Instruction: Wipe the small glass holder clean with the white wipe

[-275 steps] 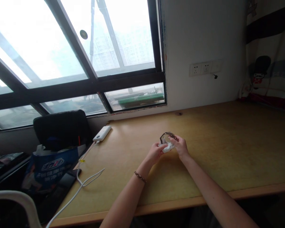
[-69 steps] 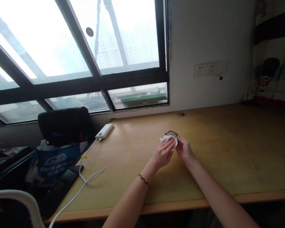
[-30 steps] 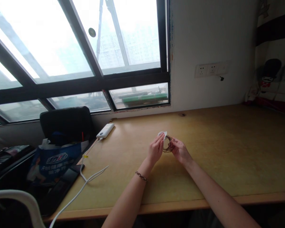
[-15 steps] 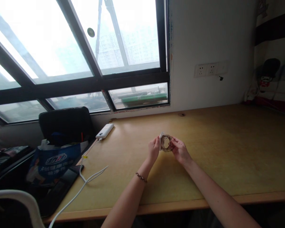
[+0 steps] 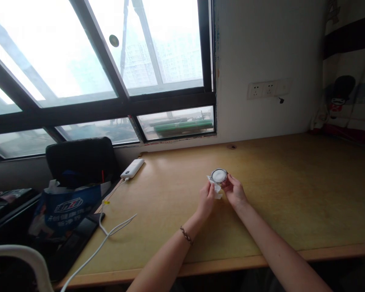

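Note:
My right hand (image 5: 235, 192) grips a small round glass dish (image 5: 219, 175) by its right side, above the table. The dish is clear with a shiny rim, and its round face looks whitish. My left hand (image 5: 205, 198) is closed on a crumpled white tissue (image 5: 218, 192) at the lower left of the dish. The tissue lies against the dish's side, and part of it hangs between the hands. The fingertips behind the dish are hidden.
The wooden table (image 5: 276, 194) runs along the window and wall. A white power bank (image 5: 133, 168) with a white cable (image 5: 109, 233) lies at its left. Beyond the left edge are a blue bag (image 5: 69, 213) and a black chair (image 5: 82, 160).
The glass dish has been tilted, so its whitish round face now shows instead of a see-through ring. Both hands have shifted slightly right, and the tissue has moved down below the dish.

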`<state>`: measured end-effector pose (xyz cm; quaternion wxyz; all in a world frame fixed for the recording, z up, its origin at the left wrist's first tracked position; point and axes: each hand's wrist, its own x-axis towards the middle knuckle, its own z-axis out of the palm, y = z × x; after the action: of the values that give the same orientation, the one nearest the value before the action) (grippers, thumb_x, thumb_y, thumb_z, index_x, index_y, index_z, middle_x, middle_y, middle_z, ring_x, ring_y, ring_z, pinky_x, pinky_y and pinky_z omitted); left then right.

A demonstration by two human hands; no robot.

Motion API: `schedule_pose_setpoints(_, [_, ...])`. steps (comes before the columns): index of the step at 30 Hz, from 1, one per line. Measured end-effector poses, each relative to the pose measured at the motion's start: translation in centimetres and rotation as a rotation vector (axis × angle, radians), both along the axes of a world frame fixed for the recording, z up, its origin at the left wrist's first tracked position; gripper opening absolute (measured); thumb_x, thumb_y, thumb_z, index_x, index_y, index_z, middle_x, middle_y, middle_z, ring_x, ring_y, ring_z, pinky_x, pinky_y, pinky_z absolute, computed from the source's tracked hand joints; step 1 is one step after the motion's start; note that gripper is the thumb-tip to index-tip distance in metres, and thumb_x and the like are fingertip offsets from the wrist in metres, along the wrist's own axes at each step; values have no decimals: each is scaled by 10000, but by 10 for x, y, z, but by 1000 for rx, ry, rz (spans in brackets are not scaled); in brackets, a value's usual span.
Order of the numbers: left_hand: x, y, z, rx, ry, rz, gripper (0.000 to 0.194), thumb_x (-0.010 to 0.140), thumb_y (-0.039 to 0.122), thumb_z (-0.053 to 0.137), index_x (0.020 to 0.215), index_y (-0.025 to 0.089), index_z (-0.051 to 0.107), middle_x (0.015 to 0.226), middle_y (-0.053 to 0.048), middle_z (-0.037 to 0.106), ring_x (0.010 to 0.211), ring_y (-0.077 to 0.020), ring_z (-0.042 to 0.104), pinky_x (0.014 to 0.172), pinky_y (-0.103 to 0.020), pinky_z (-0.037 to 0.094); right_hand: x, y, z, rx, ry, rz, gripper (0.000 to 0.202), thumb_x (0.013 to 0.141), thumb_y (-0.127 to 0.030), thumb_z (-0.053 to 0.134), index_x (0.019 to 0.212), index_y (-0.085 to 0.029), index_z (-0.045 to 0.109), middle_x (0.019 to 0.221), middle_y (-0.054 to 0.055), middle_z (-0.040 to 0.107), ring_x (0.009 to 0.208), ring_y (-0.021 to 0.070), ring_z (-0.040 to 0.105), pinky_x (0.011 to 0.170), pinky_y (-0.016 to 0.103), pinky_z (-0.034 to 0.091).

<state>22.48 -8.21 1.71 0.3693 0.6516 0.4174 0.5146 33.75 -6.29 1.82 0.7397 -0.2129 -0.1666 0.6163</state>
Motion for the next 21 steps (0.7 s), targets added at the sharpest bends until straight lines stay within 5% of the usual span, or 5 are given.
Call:
schedule_pose_setpoints(5, [11, -15, -5, 166, 154, -26, 404, 836, 326, 366, 1189, 129, 378, 1157, -136, 497, 1074, -222, 458, 908, -393, 369, 3, 2, -1, -31, 16, -15, 35, 687, -167, 607, 657, -167, 588, 540, -32, 571, 465, 82, 499, 468, 205, 439])
schedule_pose_setpoints(12, [20, -33, -14, 286, 389, 28, 743, 799, 321, 432, 1338, 129, -42, 1407, -147, -38, 1276, -270, -24, 1032, -474, 155, 7, 2, -4, -81, 14, 98, 99, 706, -252, 595, 647, -178, 567, 498, -30, 561, 417, 94, 484, 426, 230, 432])
schedule_pose_setpoints(16, [22, -41, -10, 363, 525, 59, 798, 778, 353, 455, 1338, 112, -60, 1391, -149, -134, 1258, -312, -72, 1008, -518, 182, 9, 1, -2, -90, 38, 140, 95, 711, -246, 587, 645, -180, 572, 511, -27, 573, 419, 86, 488, 411, 211, 421])
schedule_pose_setpoints(21, [24, -46, -3, 470, 707, 61, 796, 758, 450, 449, 1332, 43, 78, 1392, -193, -46, 1256, -351, -40, 994, -547, 173, 3, -4, -1, -24, -16, 107, 99, 707, -281, 581, 708, -183, 590, 627, 2, 633, 574, 133, 580, 575, 264, 487])
